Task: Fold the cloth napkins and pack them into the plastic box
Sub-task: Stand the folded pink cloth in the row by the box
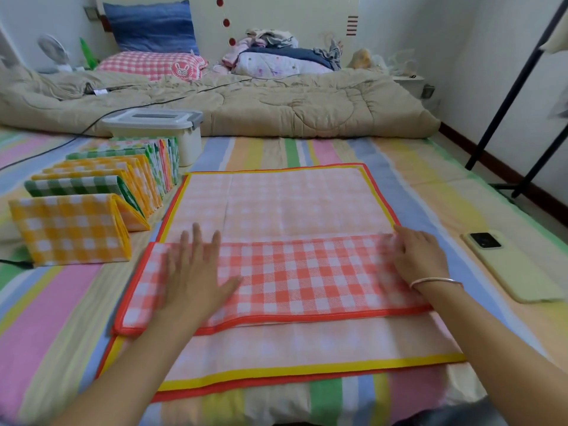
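A red-and-white checked napkin (307, 272) lies spread on the striped bed sheet, with a strip of it folded over so the bright side faces up. My left hand (193, 272) presses flat on the left part of that folded strip, fingers spread. At the strip's right end rests my right hand (418, 256), its fingers on the fold line. A row of several folded napkins (101, 192), yellow and green checked, stands on the left. Behind the row sits the white plastic box (190, 142) with a grey lid.
A phone (510, 265) in a pale case lies on the sheet to the right. A beige quilt (276, 106), pillows and a heap of clothes fill the far end of the bed. A black cable (61, 142) runs across the left. Black rack legs (504, 118) stand at the right.
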The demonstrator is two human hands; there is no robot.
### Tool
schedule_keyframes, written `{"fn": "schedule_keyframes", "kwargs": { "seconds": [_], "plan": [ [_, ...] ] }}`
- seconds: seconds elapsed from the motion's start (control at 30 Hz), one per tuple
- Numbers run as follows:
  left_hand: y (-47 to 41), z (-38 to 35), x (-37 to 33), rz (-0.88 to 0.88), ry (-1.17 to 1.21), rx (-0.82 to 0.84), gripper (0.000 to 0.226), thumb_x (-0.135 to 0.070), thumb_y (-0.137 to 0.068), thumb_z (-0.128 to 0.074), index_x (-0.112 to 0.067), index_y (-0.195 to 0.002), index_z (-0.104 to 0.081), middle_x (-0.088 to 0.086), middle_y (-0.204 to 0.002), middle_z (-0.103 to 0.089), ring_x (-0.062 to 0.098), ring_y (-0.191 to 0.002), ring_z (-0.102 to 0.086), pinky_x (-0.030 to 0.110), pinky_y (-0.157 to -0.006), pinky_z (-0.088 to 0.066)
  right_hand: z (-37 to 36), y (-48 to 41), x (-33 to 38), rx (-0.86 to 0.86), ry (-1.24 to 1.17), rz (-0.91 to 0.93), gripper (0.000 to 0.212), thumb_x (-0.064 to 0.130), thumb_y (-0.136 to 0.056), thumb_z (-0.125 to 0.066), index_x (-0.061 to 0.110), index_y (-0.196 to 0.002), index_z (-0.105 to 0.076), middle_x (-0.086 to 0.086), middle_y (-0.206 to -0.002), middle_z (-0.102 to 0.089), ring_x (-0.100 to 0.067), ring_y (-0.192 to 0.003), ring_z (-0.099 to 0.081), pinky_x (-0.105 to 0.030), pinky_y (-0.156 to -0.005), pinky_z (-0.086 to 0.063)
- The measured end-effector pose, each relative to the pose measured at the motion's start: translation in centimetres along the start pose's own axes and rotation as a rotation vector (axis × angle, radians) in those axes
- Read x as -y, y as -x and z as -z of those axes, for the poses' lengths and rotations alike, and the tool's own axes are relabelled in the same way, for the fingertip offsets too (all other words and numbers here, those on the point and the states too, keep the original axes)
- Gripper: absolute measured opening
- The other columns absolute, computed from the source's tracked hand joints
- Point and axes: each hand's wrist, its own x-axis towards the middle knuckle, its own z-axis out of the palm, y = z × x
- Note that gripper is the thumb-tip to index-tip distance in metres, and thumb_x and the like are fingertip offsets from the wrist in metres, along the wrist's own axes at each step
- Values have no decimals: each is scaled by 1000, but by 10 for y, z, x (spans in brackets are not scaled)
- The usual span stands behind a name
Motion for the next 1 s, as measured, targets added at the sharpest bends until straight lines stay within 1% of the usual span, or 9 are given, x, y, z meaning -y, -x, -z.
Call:
{"fn": "schedule_keyframes", "kwargs": {
  "seconds": [0.1, 0.17, 0.27, 0.37, 0.5, 0.7, 0.87, 0.93, 1.0],
  "plan": [
    [8, 11, -38, -349, 66, -49, 92, 0, -91, -50, -29, -158, 6, 0, -163, 26, 19, -153, 15, 44, -125, -8, 7, -2, -19, 51, 84, -2, 49, 30, -99, -45, 16, -146, -41, -13, -148, -43, -35, -137, -34, -43, -107, -30],
    [10, 16, -71, -567, 89, 13, 86, 10, -86, -46, -30, -157, -19, -8, -166, 14, 14, -153, -3, 36, -124, -17, 11, -5, -24, 113, 68, -1, 55, 36, -99, -46, 14, -148, -36, -16, -148, -43, -36, -134, -38, -41, -107, -31],
    [5, 23, -117, -739, 42, 96, 43, 2, -89, -45, -18, -127, -52, -5, -160, -27, 21, -134, -42, 39, -100, -44, 19, -11, -28, 100, 29, -15, 61, 41, -95, -52, 12, -147, -37, -14, -141, -50, -35, -129, -42, -41, -102, -37],
    [-12, 31, -149, -721, -73, 53, 22, -10, -96, -41, -14, -112, -56, 2, -119, -57, 27, -102, -56, 38, -80, -46, 26, -22, -33, 178, 66, -81, 63, 53, -86, -61, 15, -135, -50, -10, -128, -59, -32, -116, -52, -39, -94, -46],
    [-26, 26, -174, -680, -102, 2, 42, -43, -103, -40, -18, -135, -48, 3, -120, -56, 27, -100, -59, 38, -78, -45, 35, -28, -30, 314, -48, -180, 59, 56, -82, -66, 17, -125, -55, -6, -119, -65, -26, -101, -62, -35, -85, -50],
    [-27, 7, -176, -714, 62, 28, 55, -54, -97, -47, -20, -140, -50, -5, -157, -35, 16, -132, -38, 35, -104, -41, 36, -17, -21, 124, -174, -196, 45, 44, -83, -70, 20, -116, -53, -4, -108, -66, -26, -91, -61, -32, -70, -44],
    [-18, 10, -172, -657, 194, 69, 55, -56, -95, -52, -27, -142, -48, -9, -143, -50, 13, -126, -41, 36, -103, -41, 43, -8, -14, 83, -315, -261, 43, 37, -83, -72, 17, -114, -50, -5, -98, -66, -28, -88, -63, -36, -74, -48],
    [-14, 13, -170, -620, 209, 107, 61, -63, -92, -53, -29, -142, -47, -6, -137, -51, 14, -125, -43, 37, -103, -41, 51, -6, -13, 166, -343, -282, 30, 39, -85, -69, 15, -98, -57, -8, -85, -63, -26, -76, -59, -33, -66, -43],
    [-9, 17, -169, -597, 204, 134, 68, -69, -87, -54, -30, -141, -47, -5, -134, -51, 14, -123, -44, 37, -103, -41, 57, -2, -15, 271, -359, -271, 34, 42, -89, -64, 11, -79, -55, -11, -69, -55, -23, -60, -48, -32, -59, -36]
  ]
}}
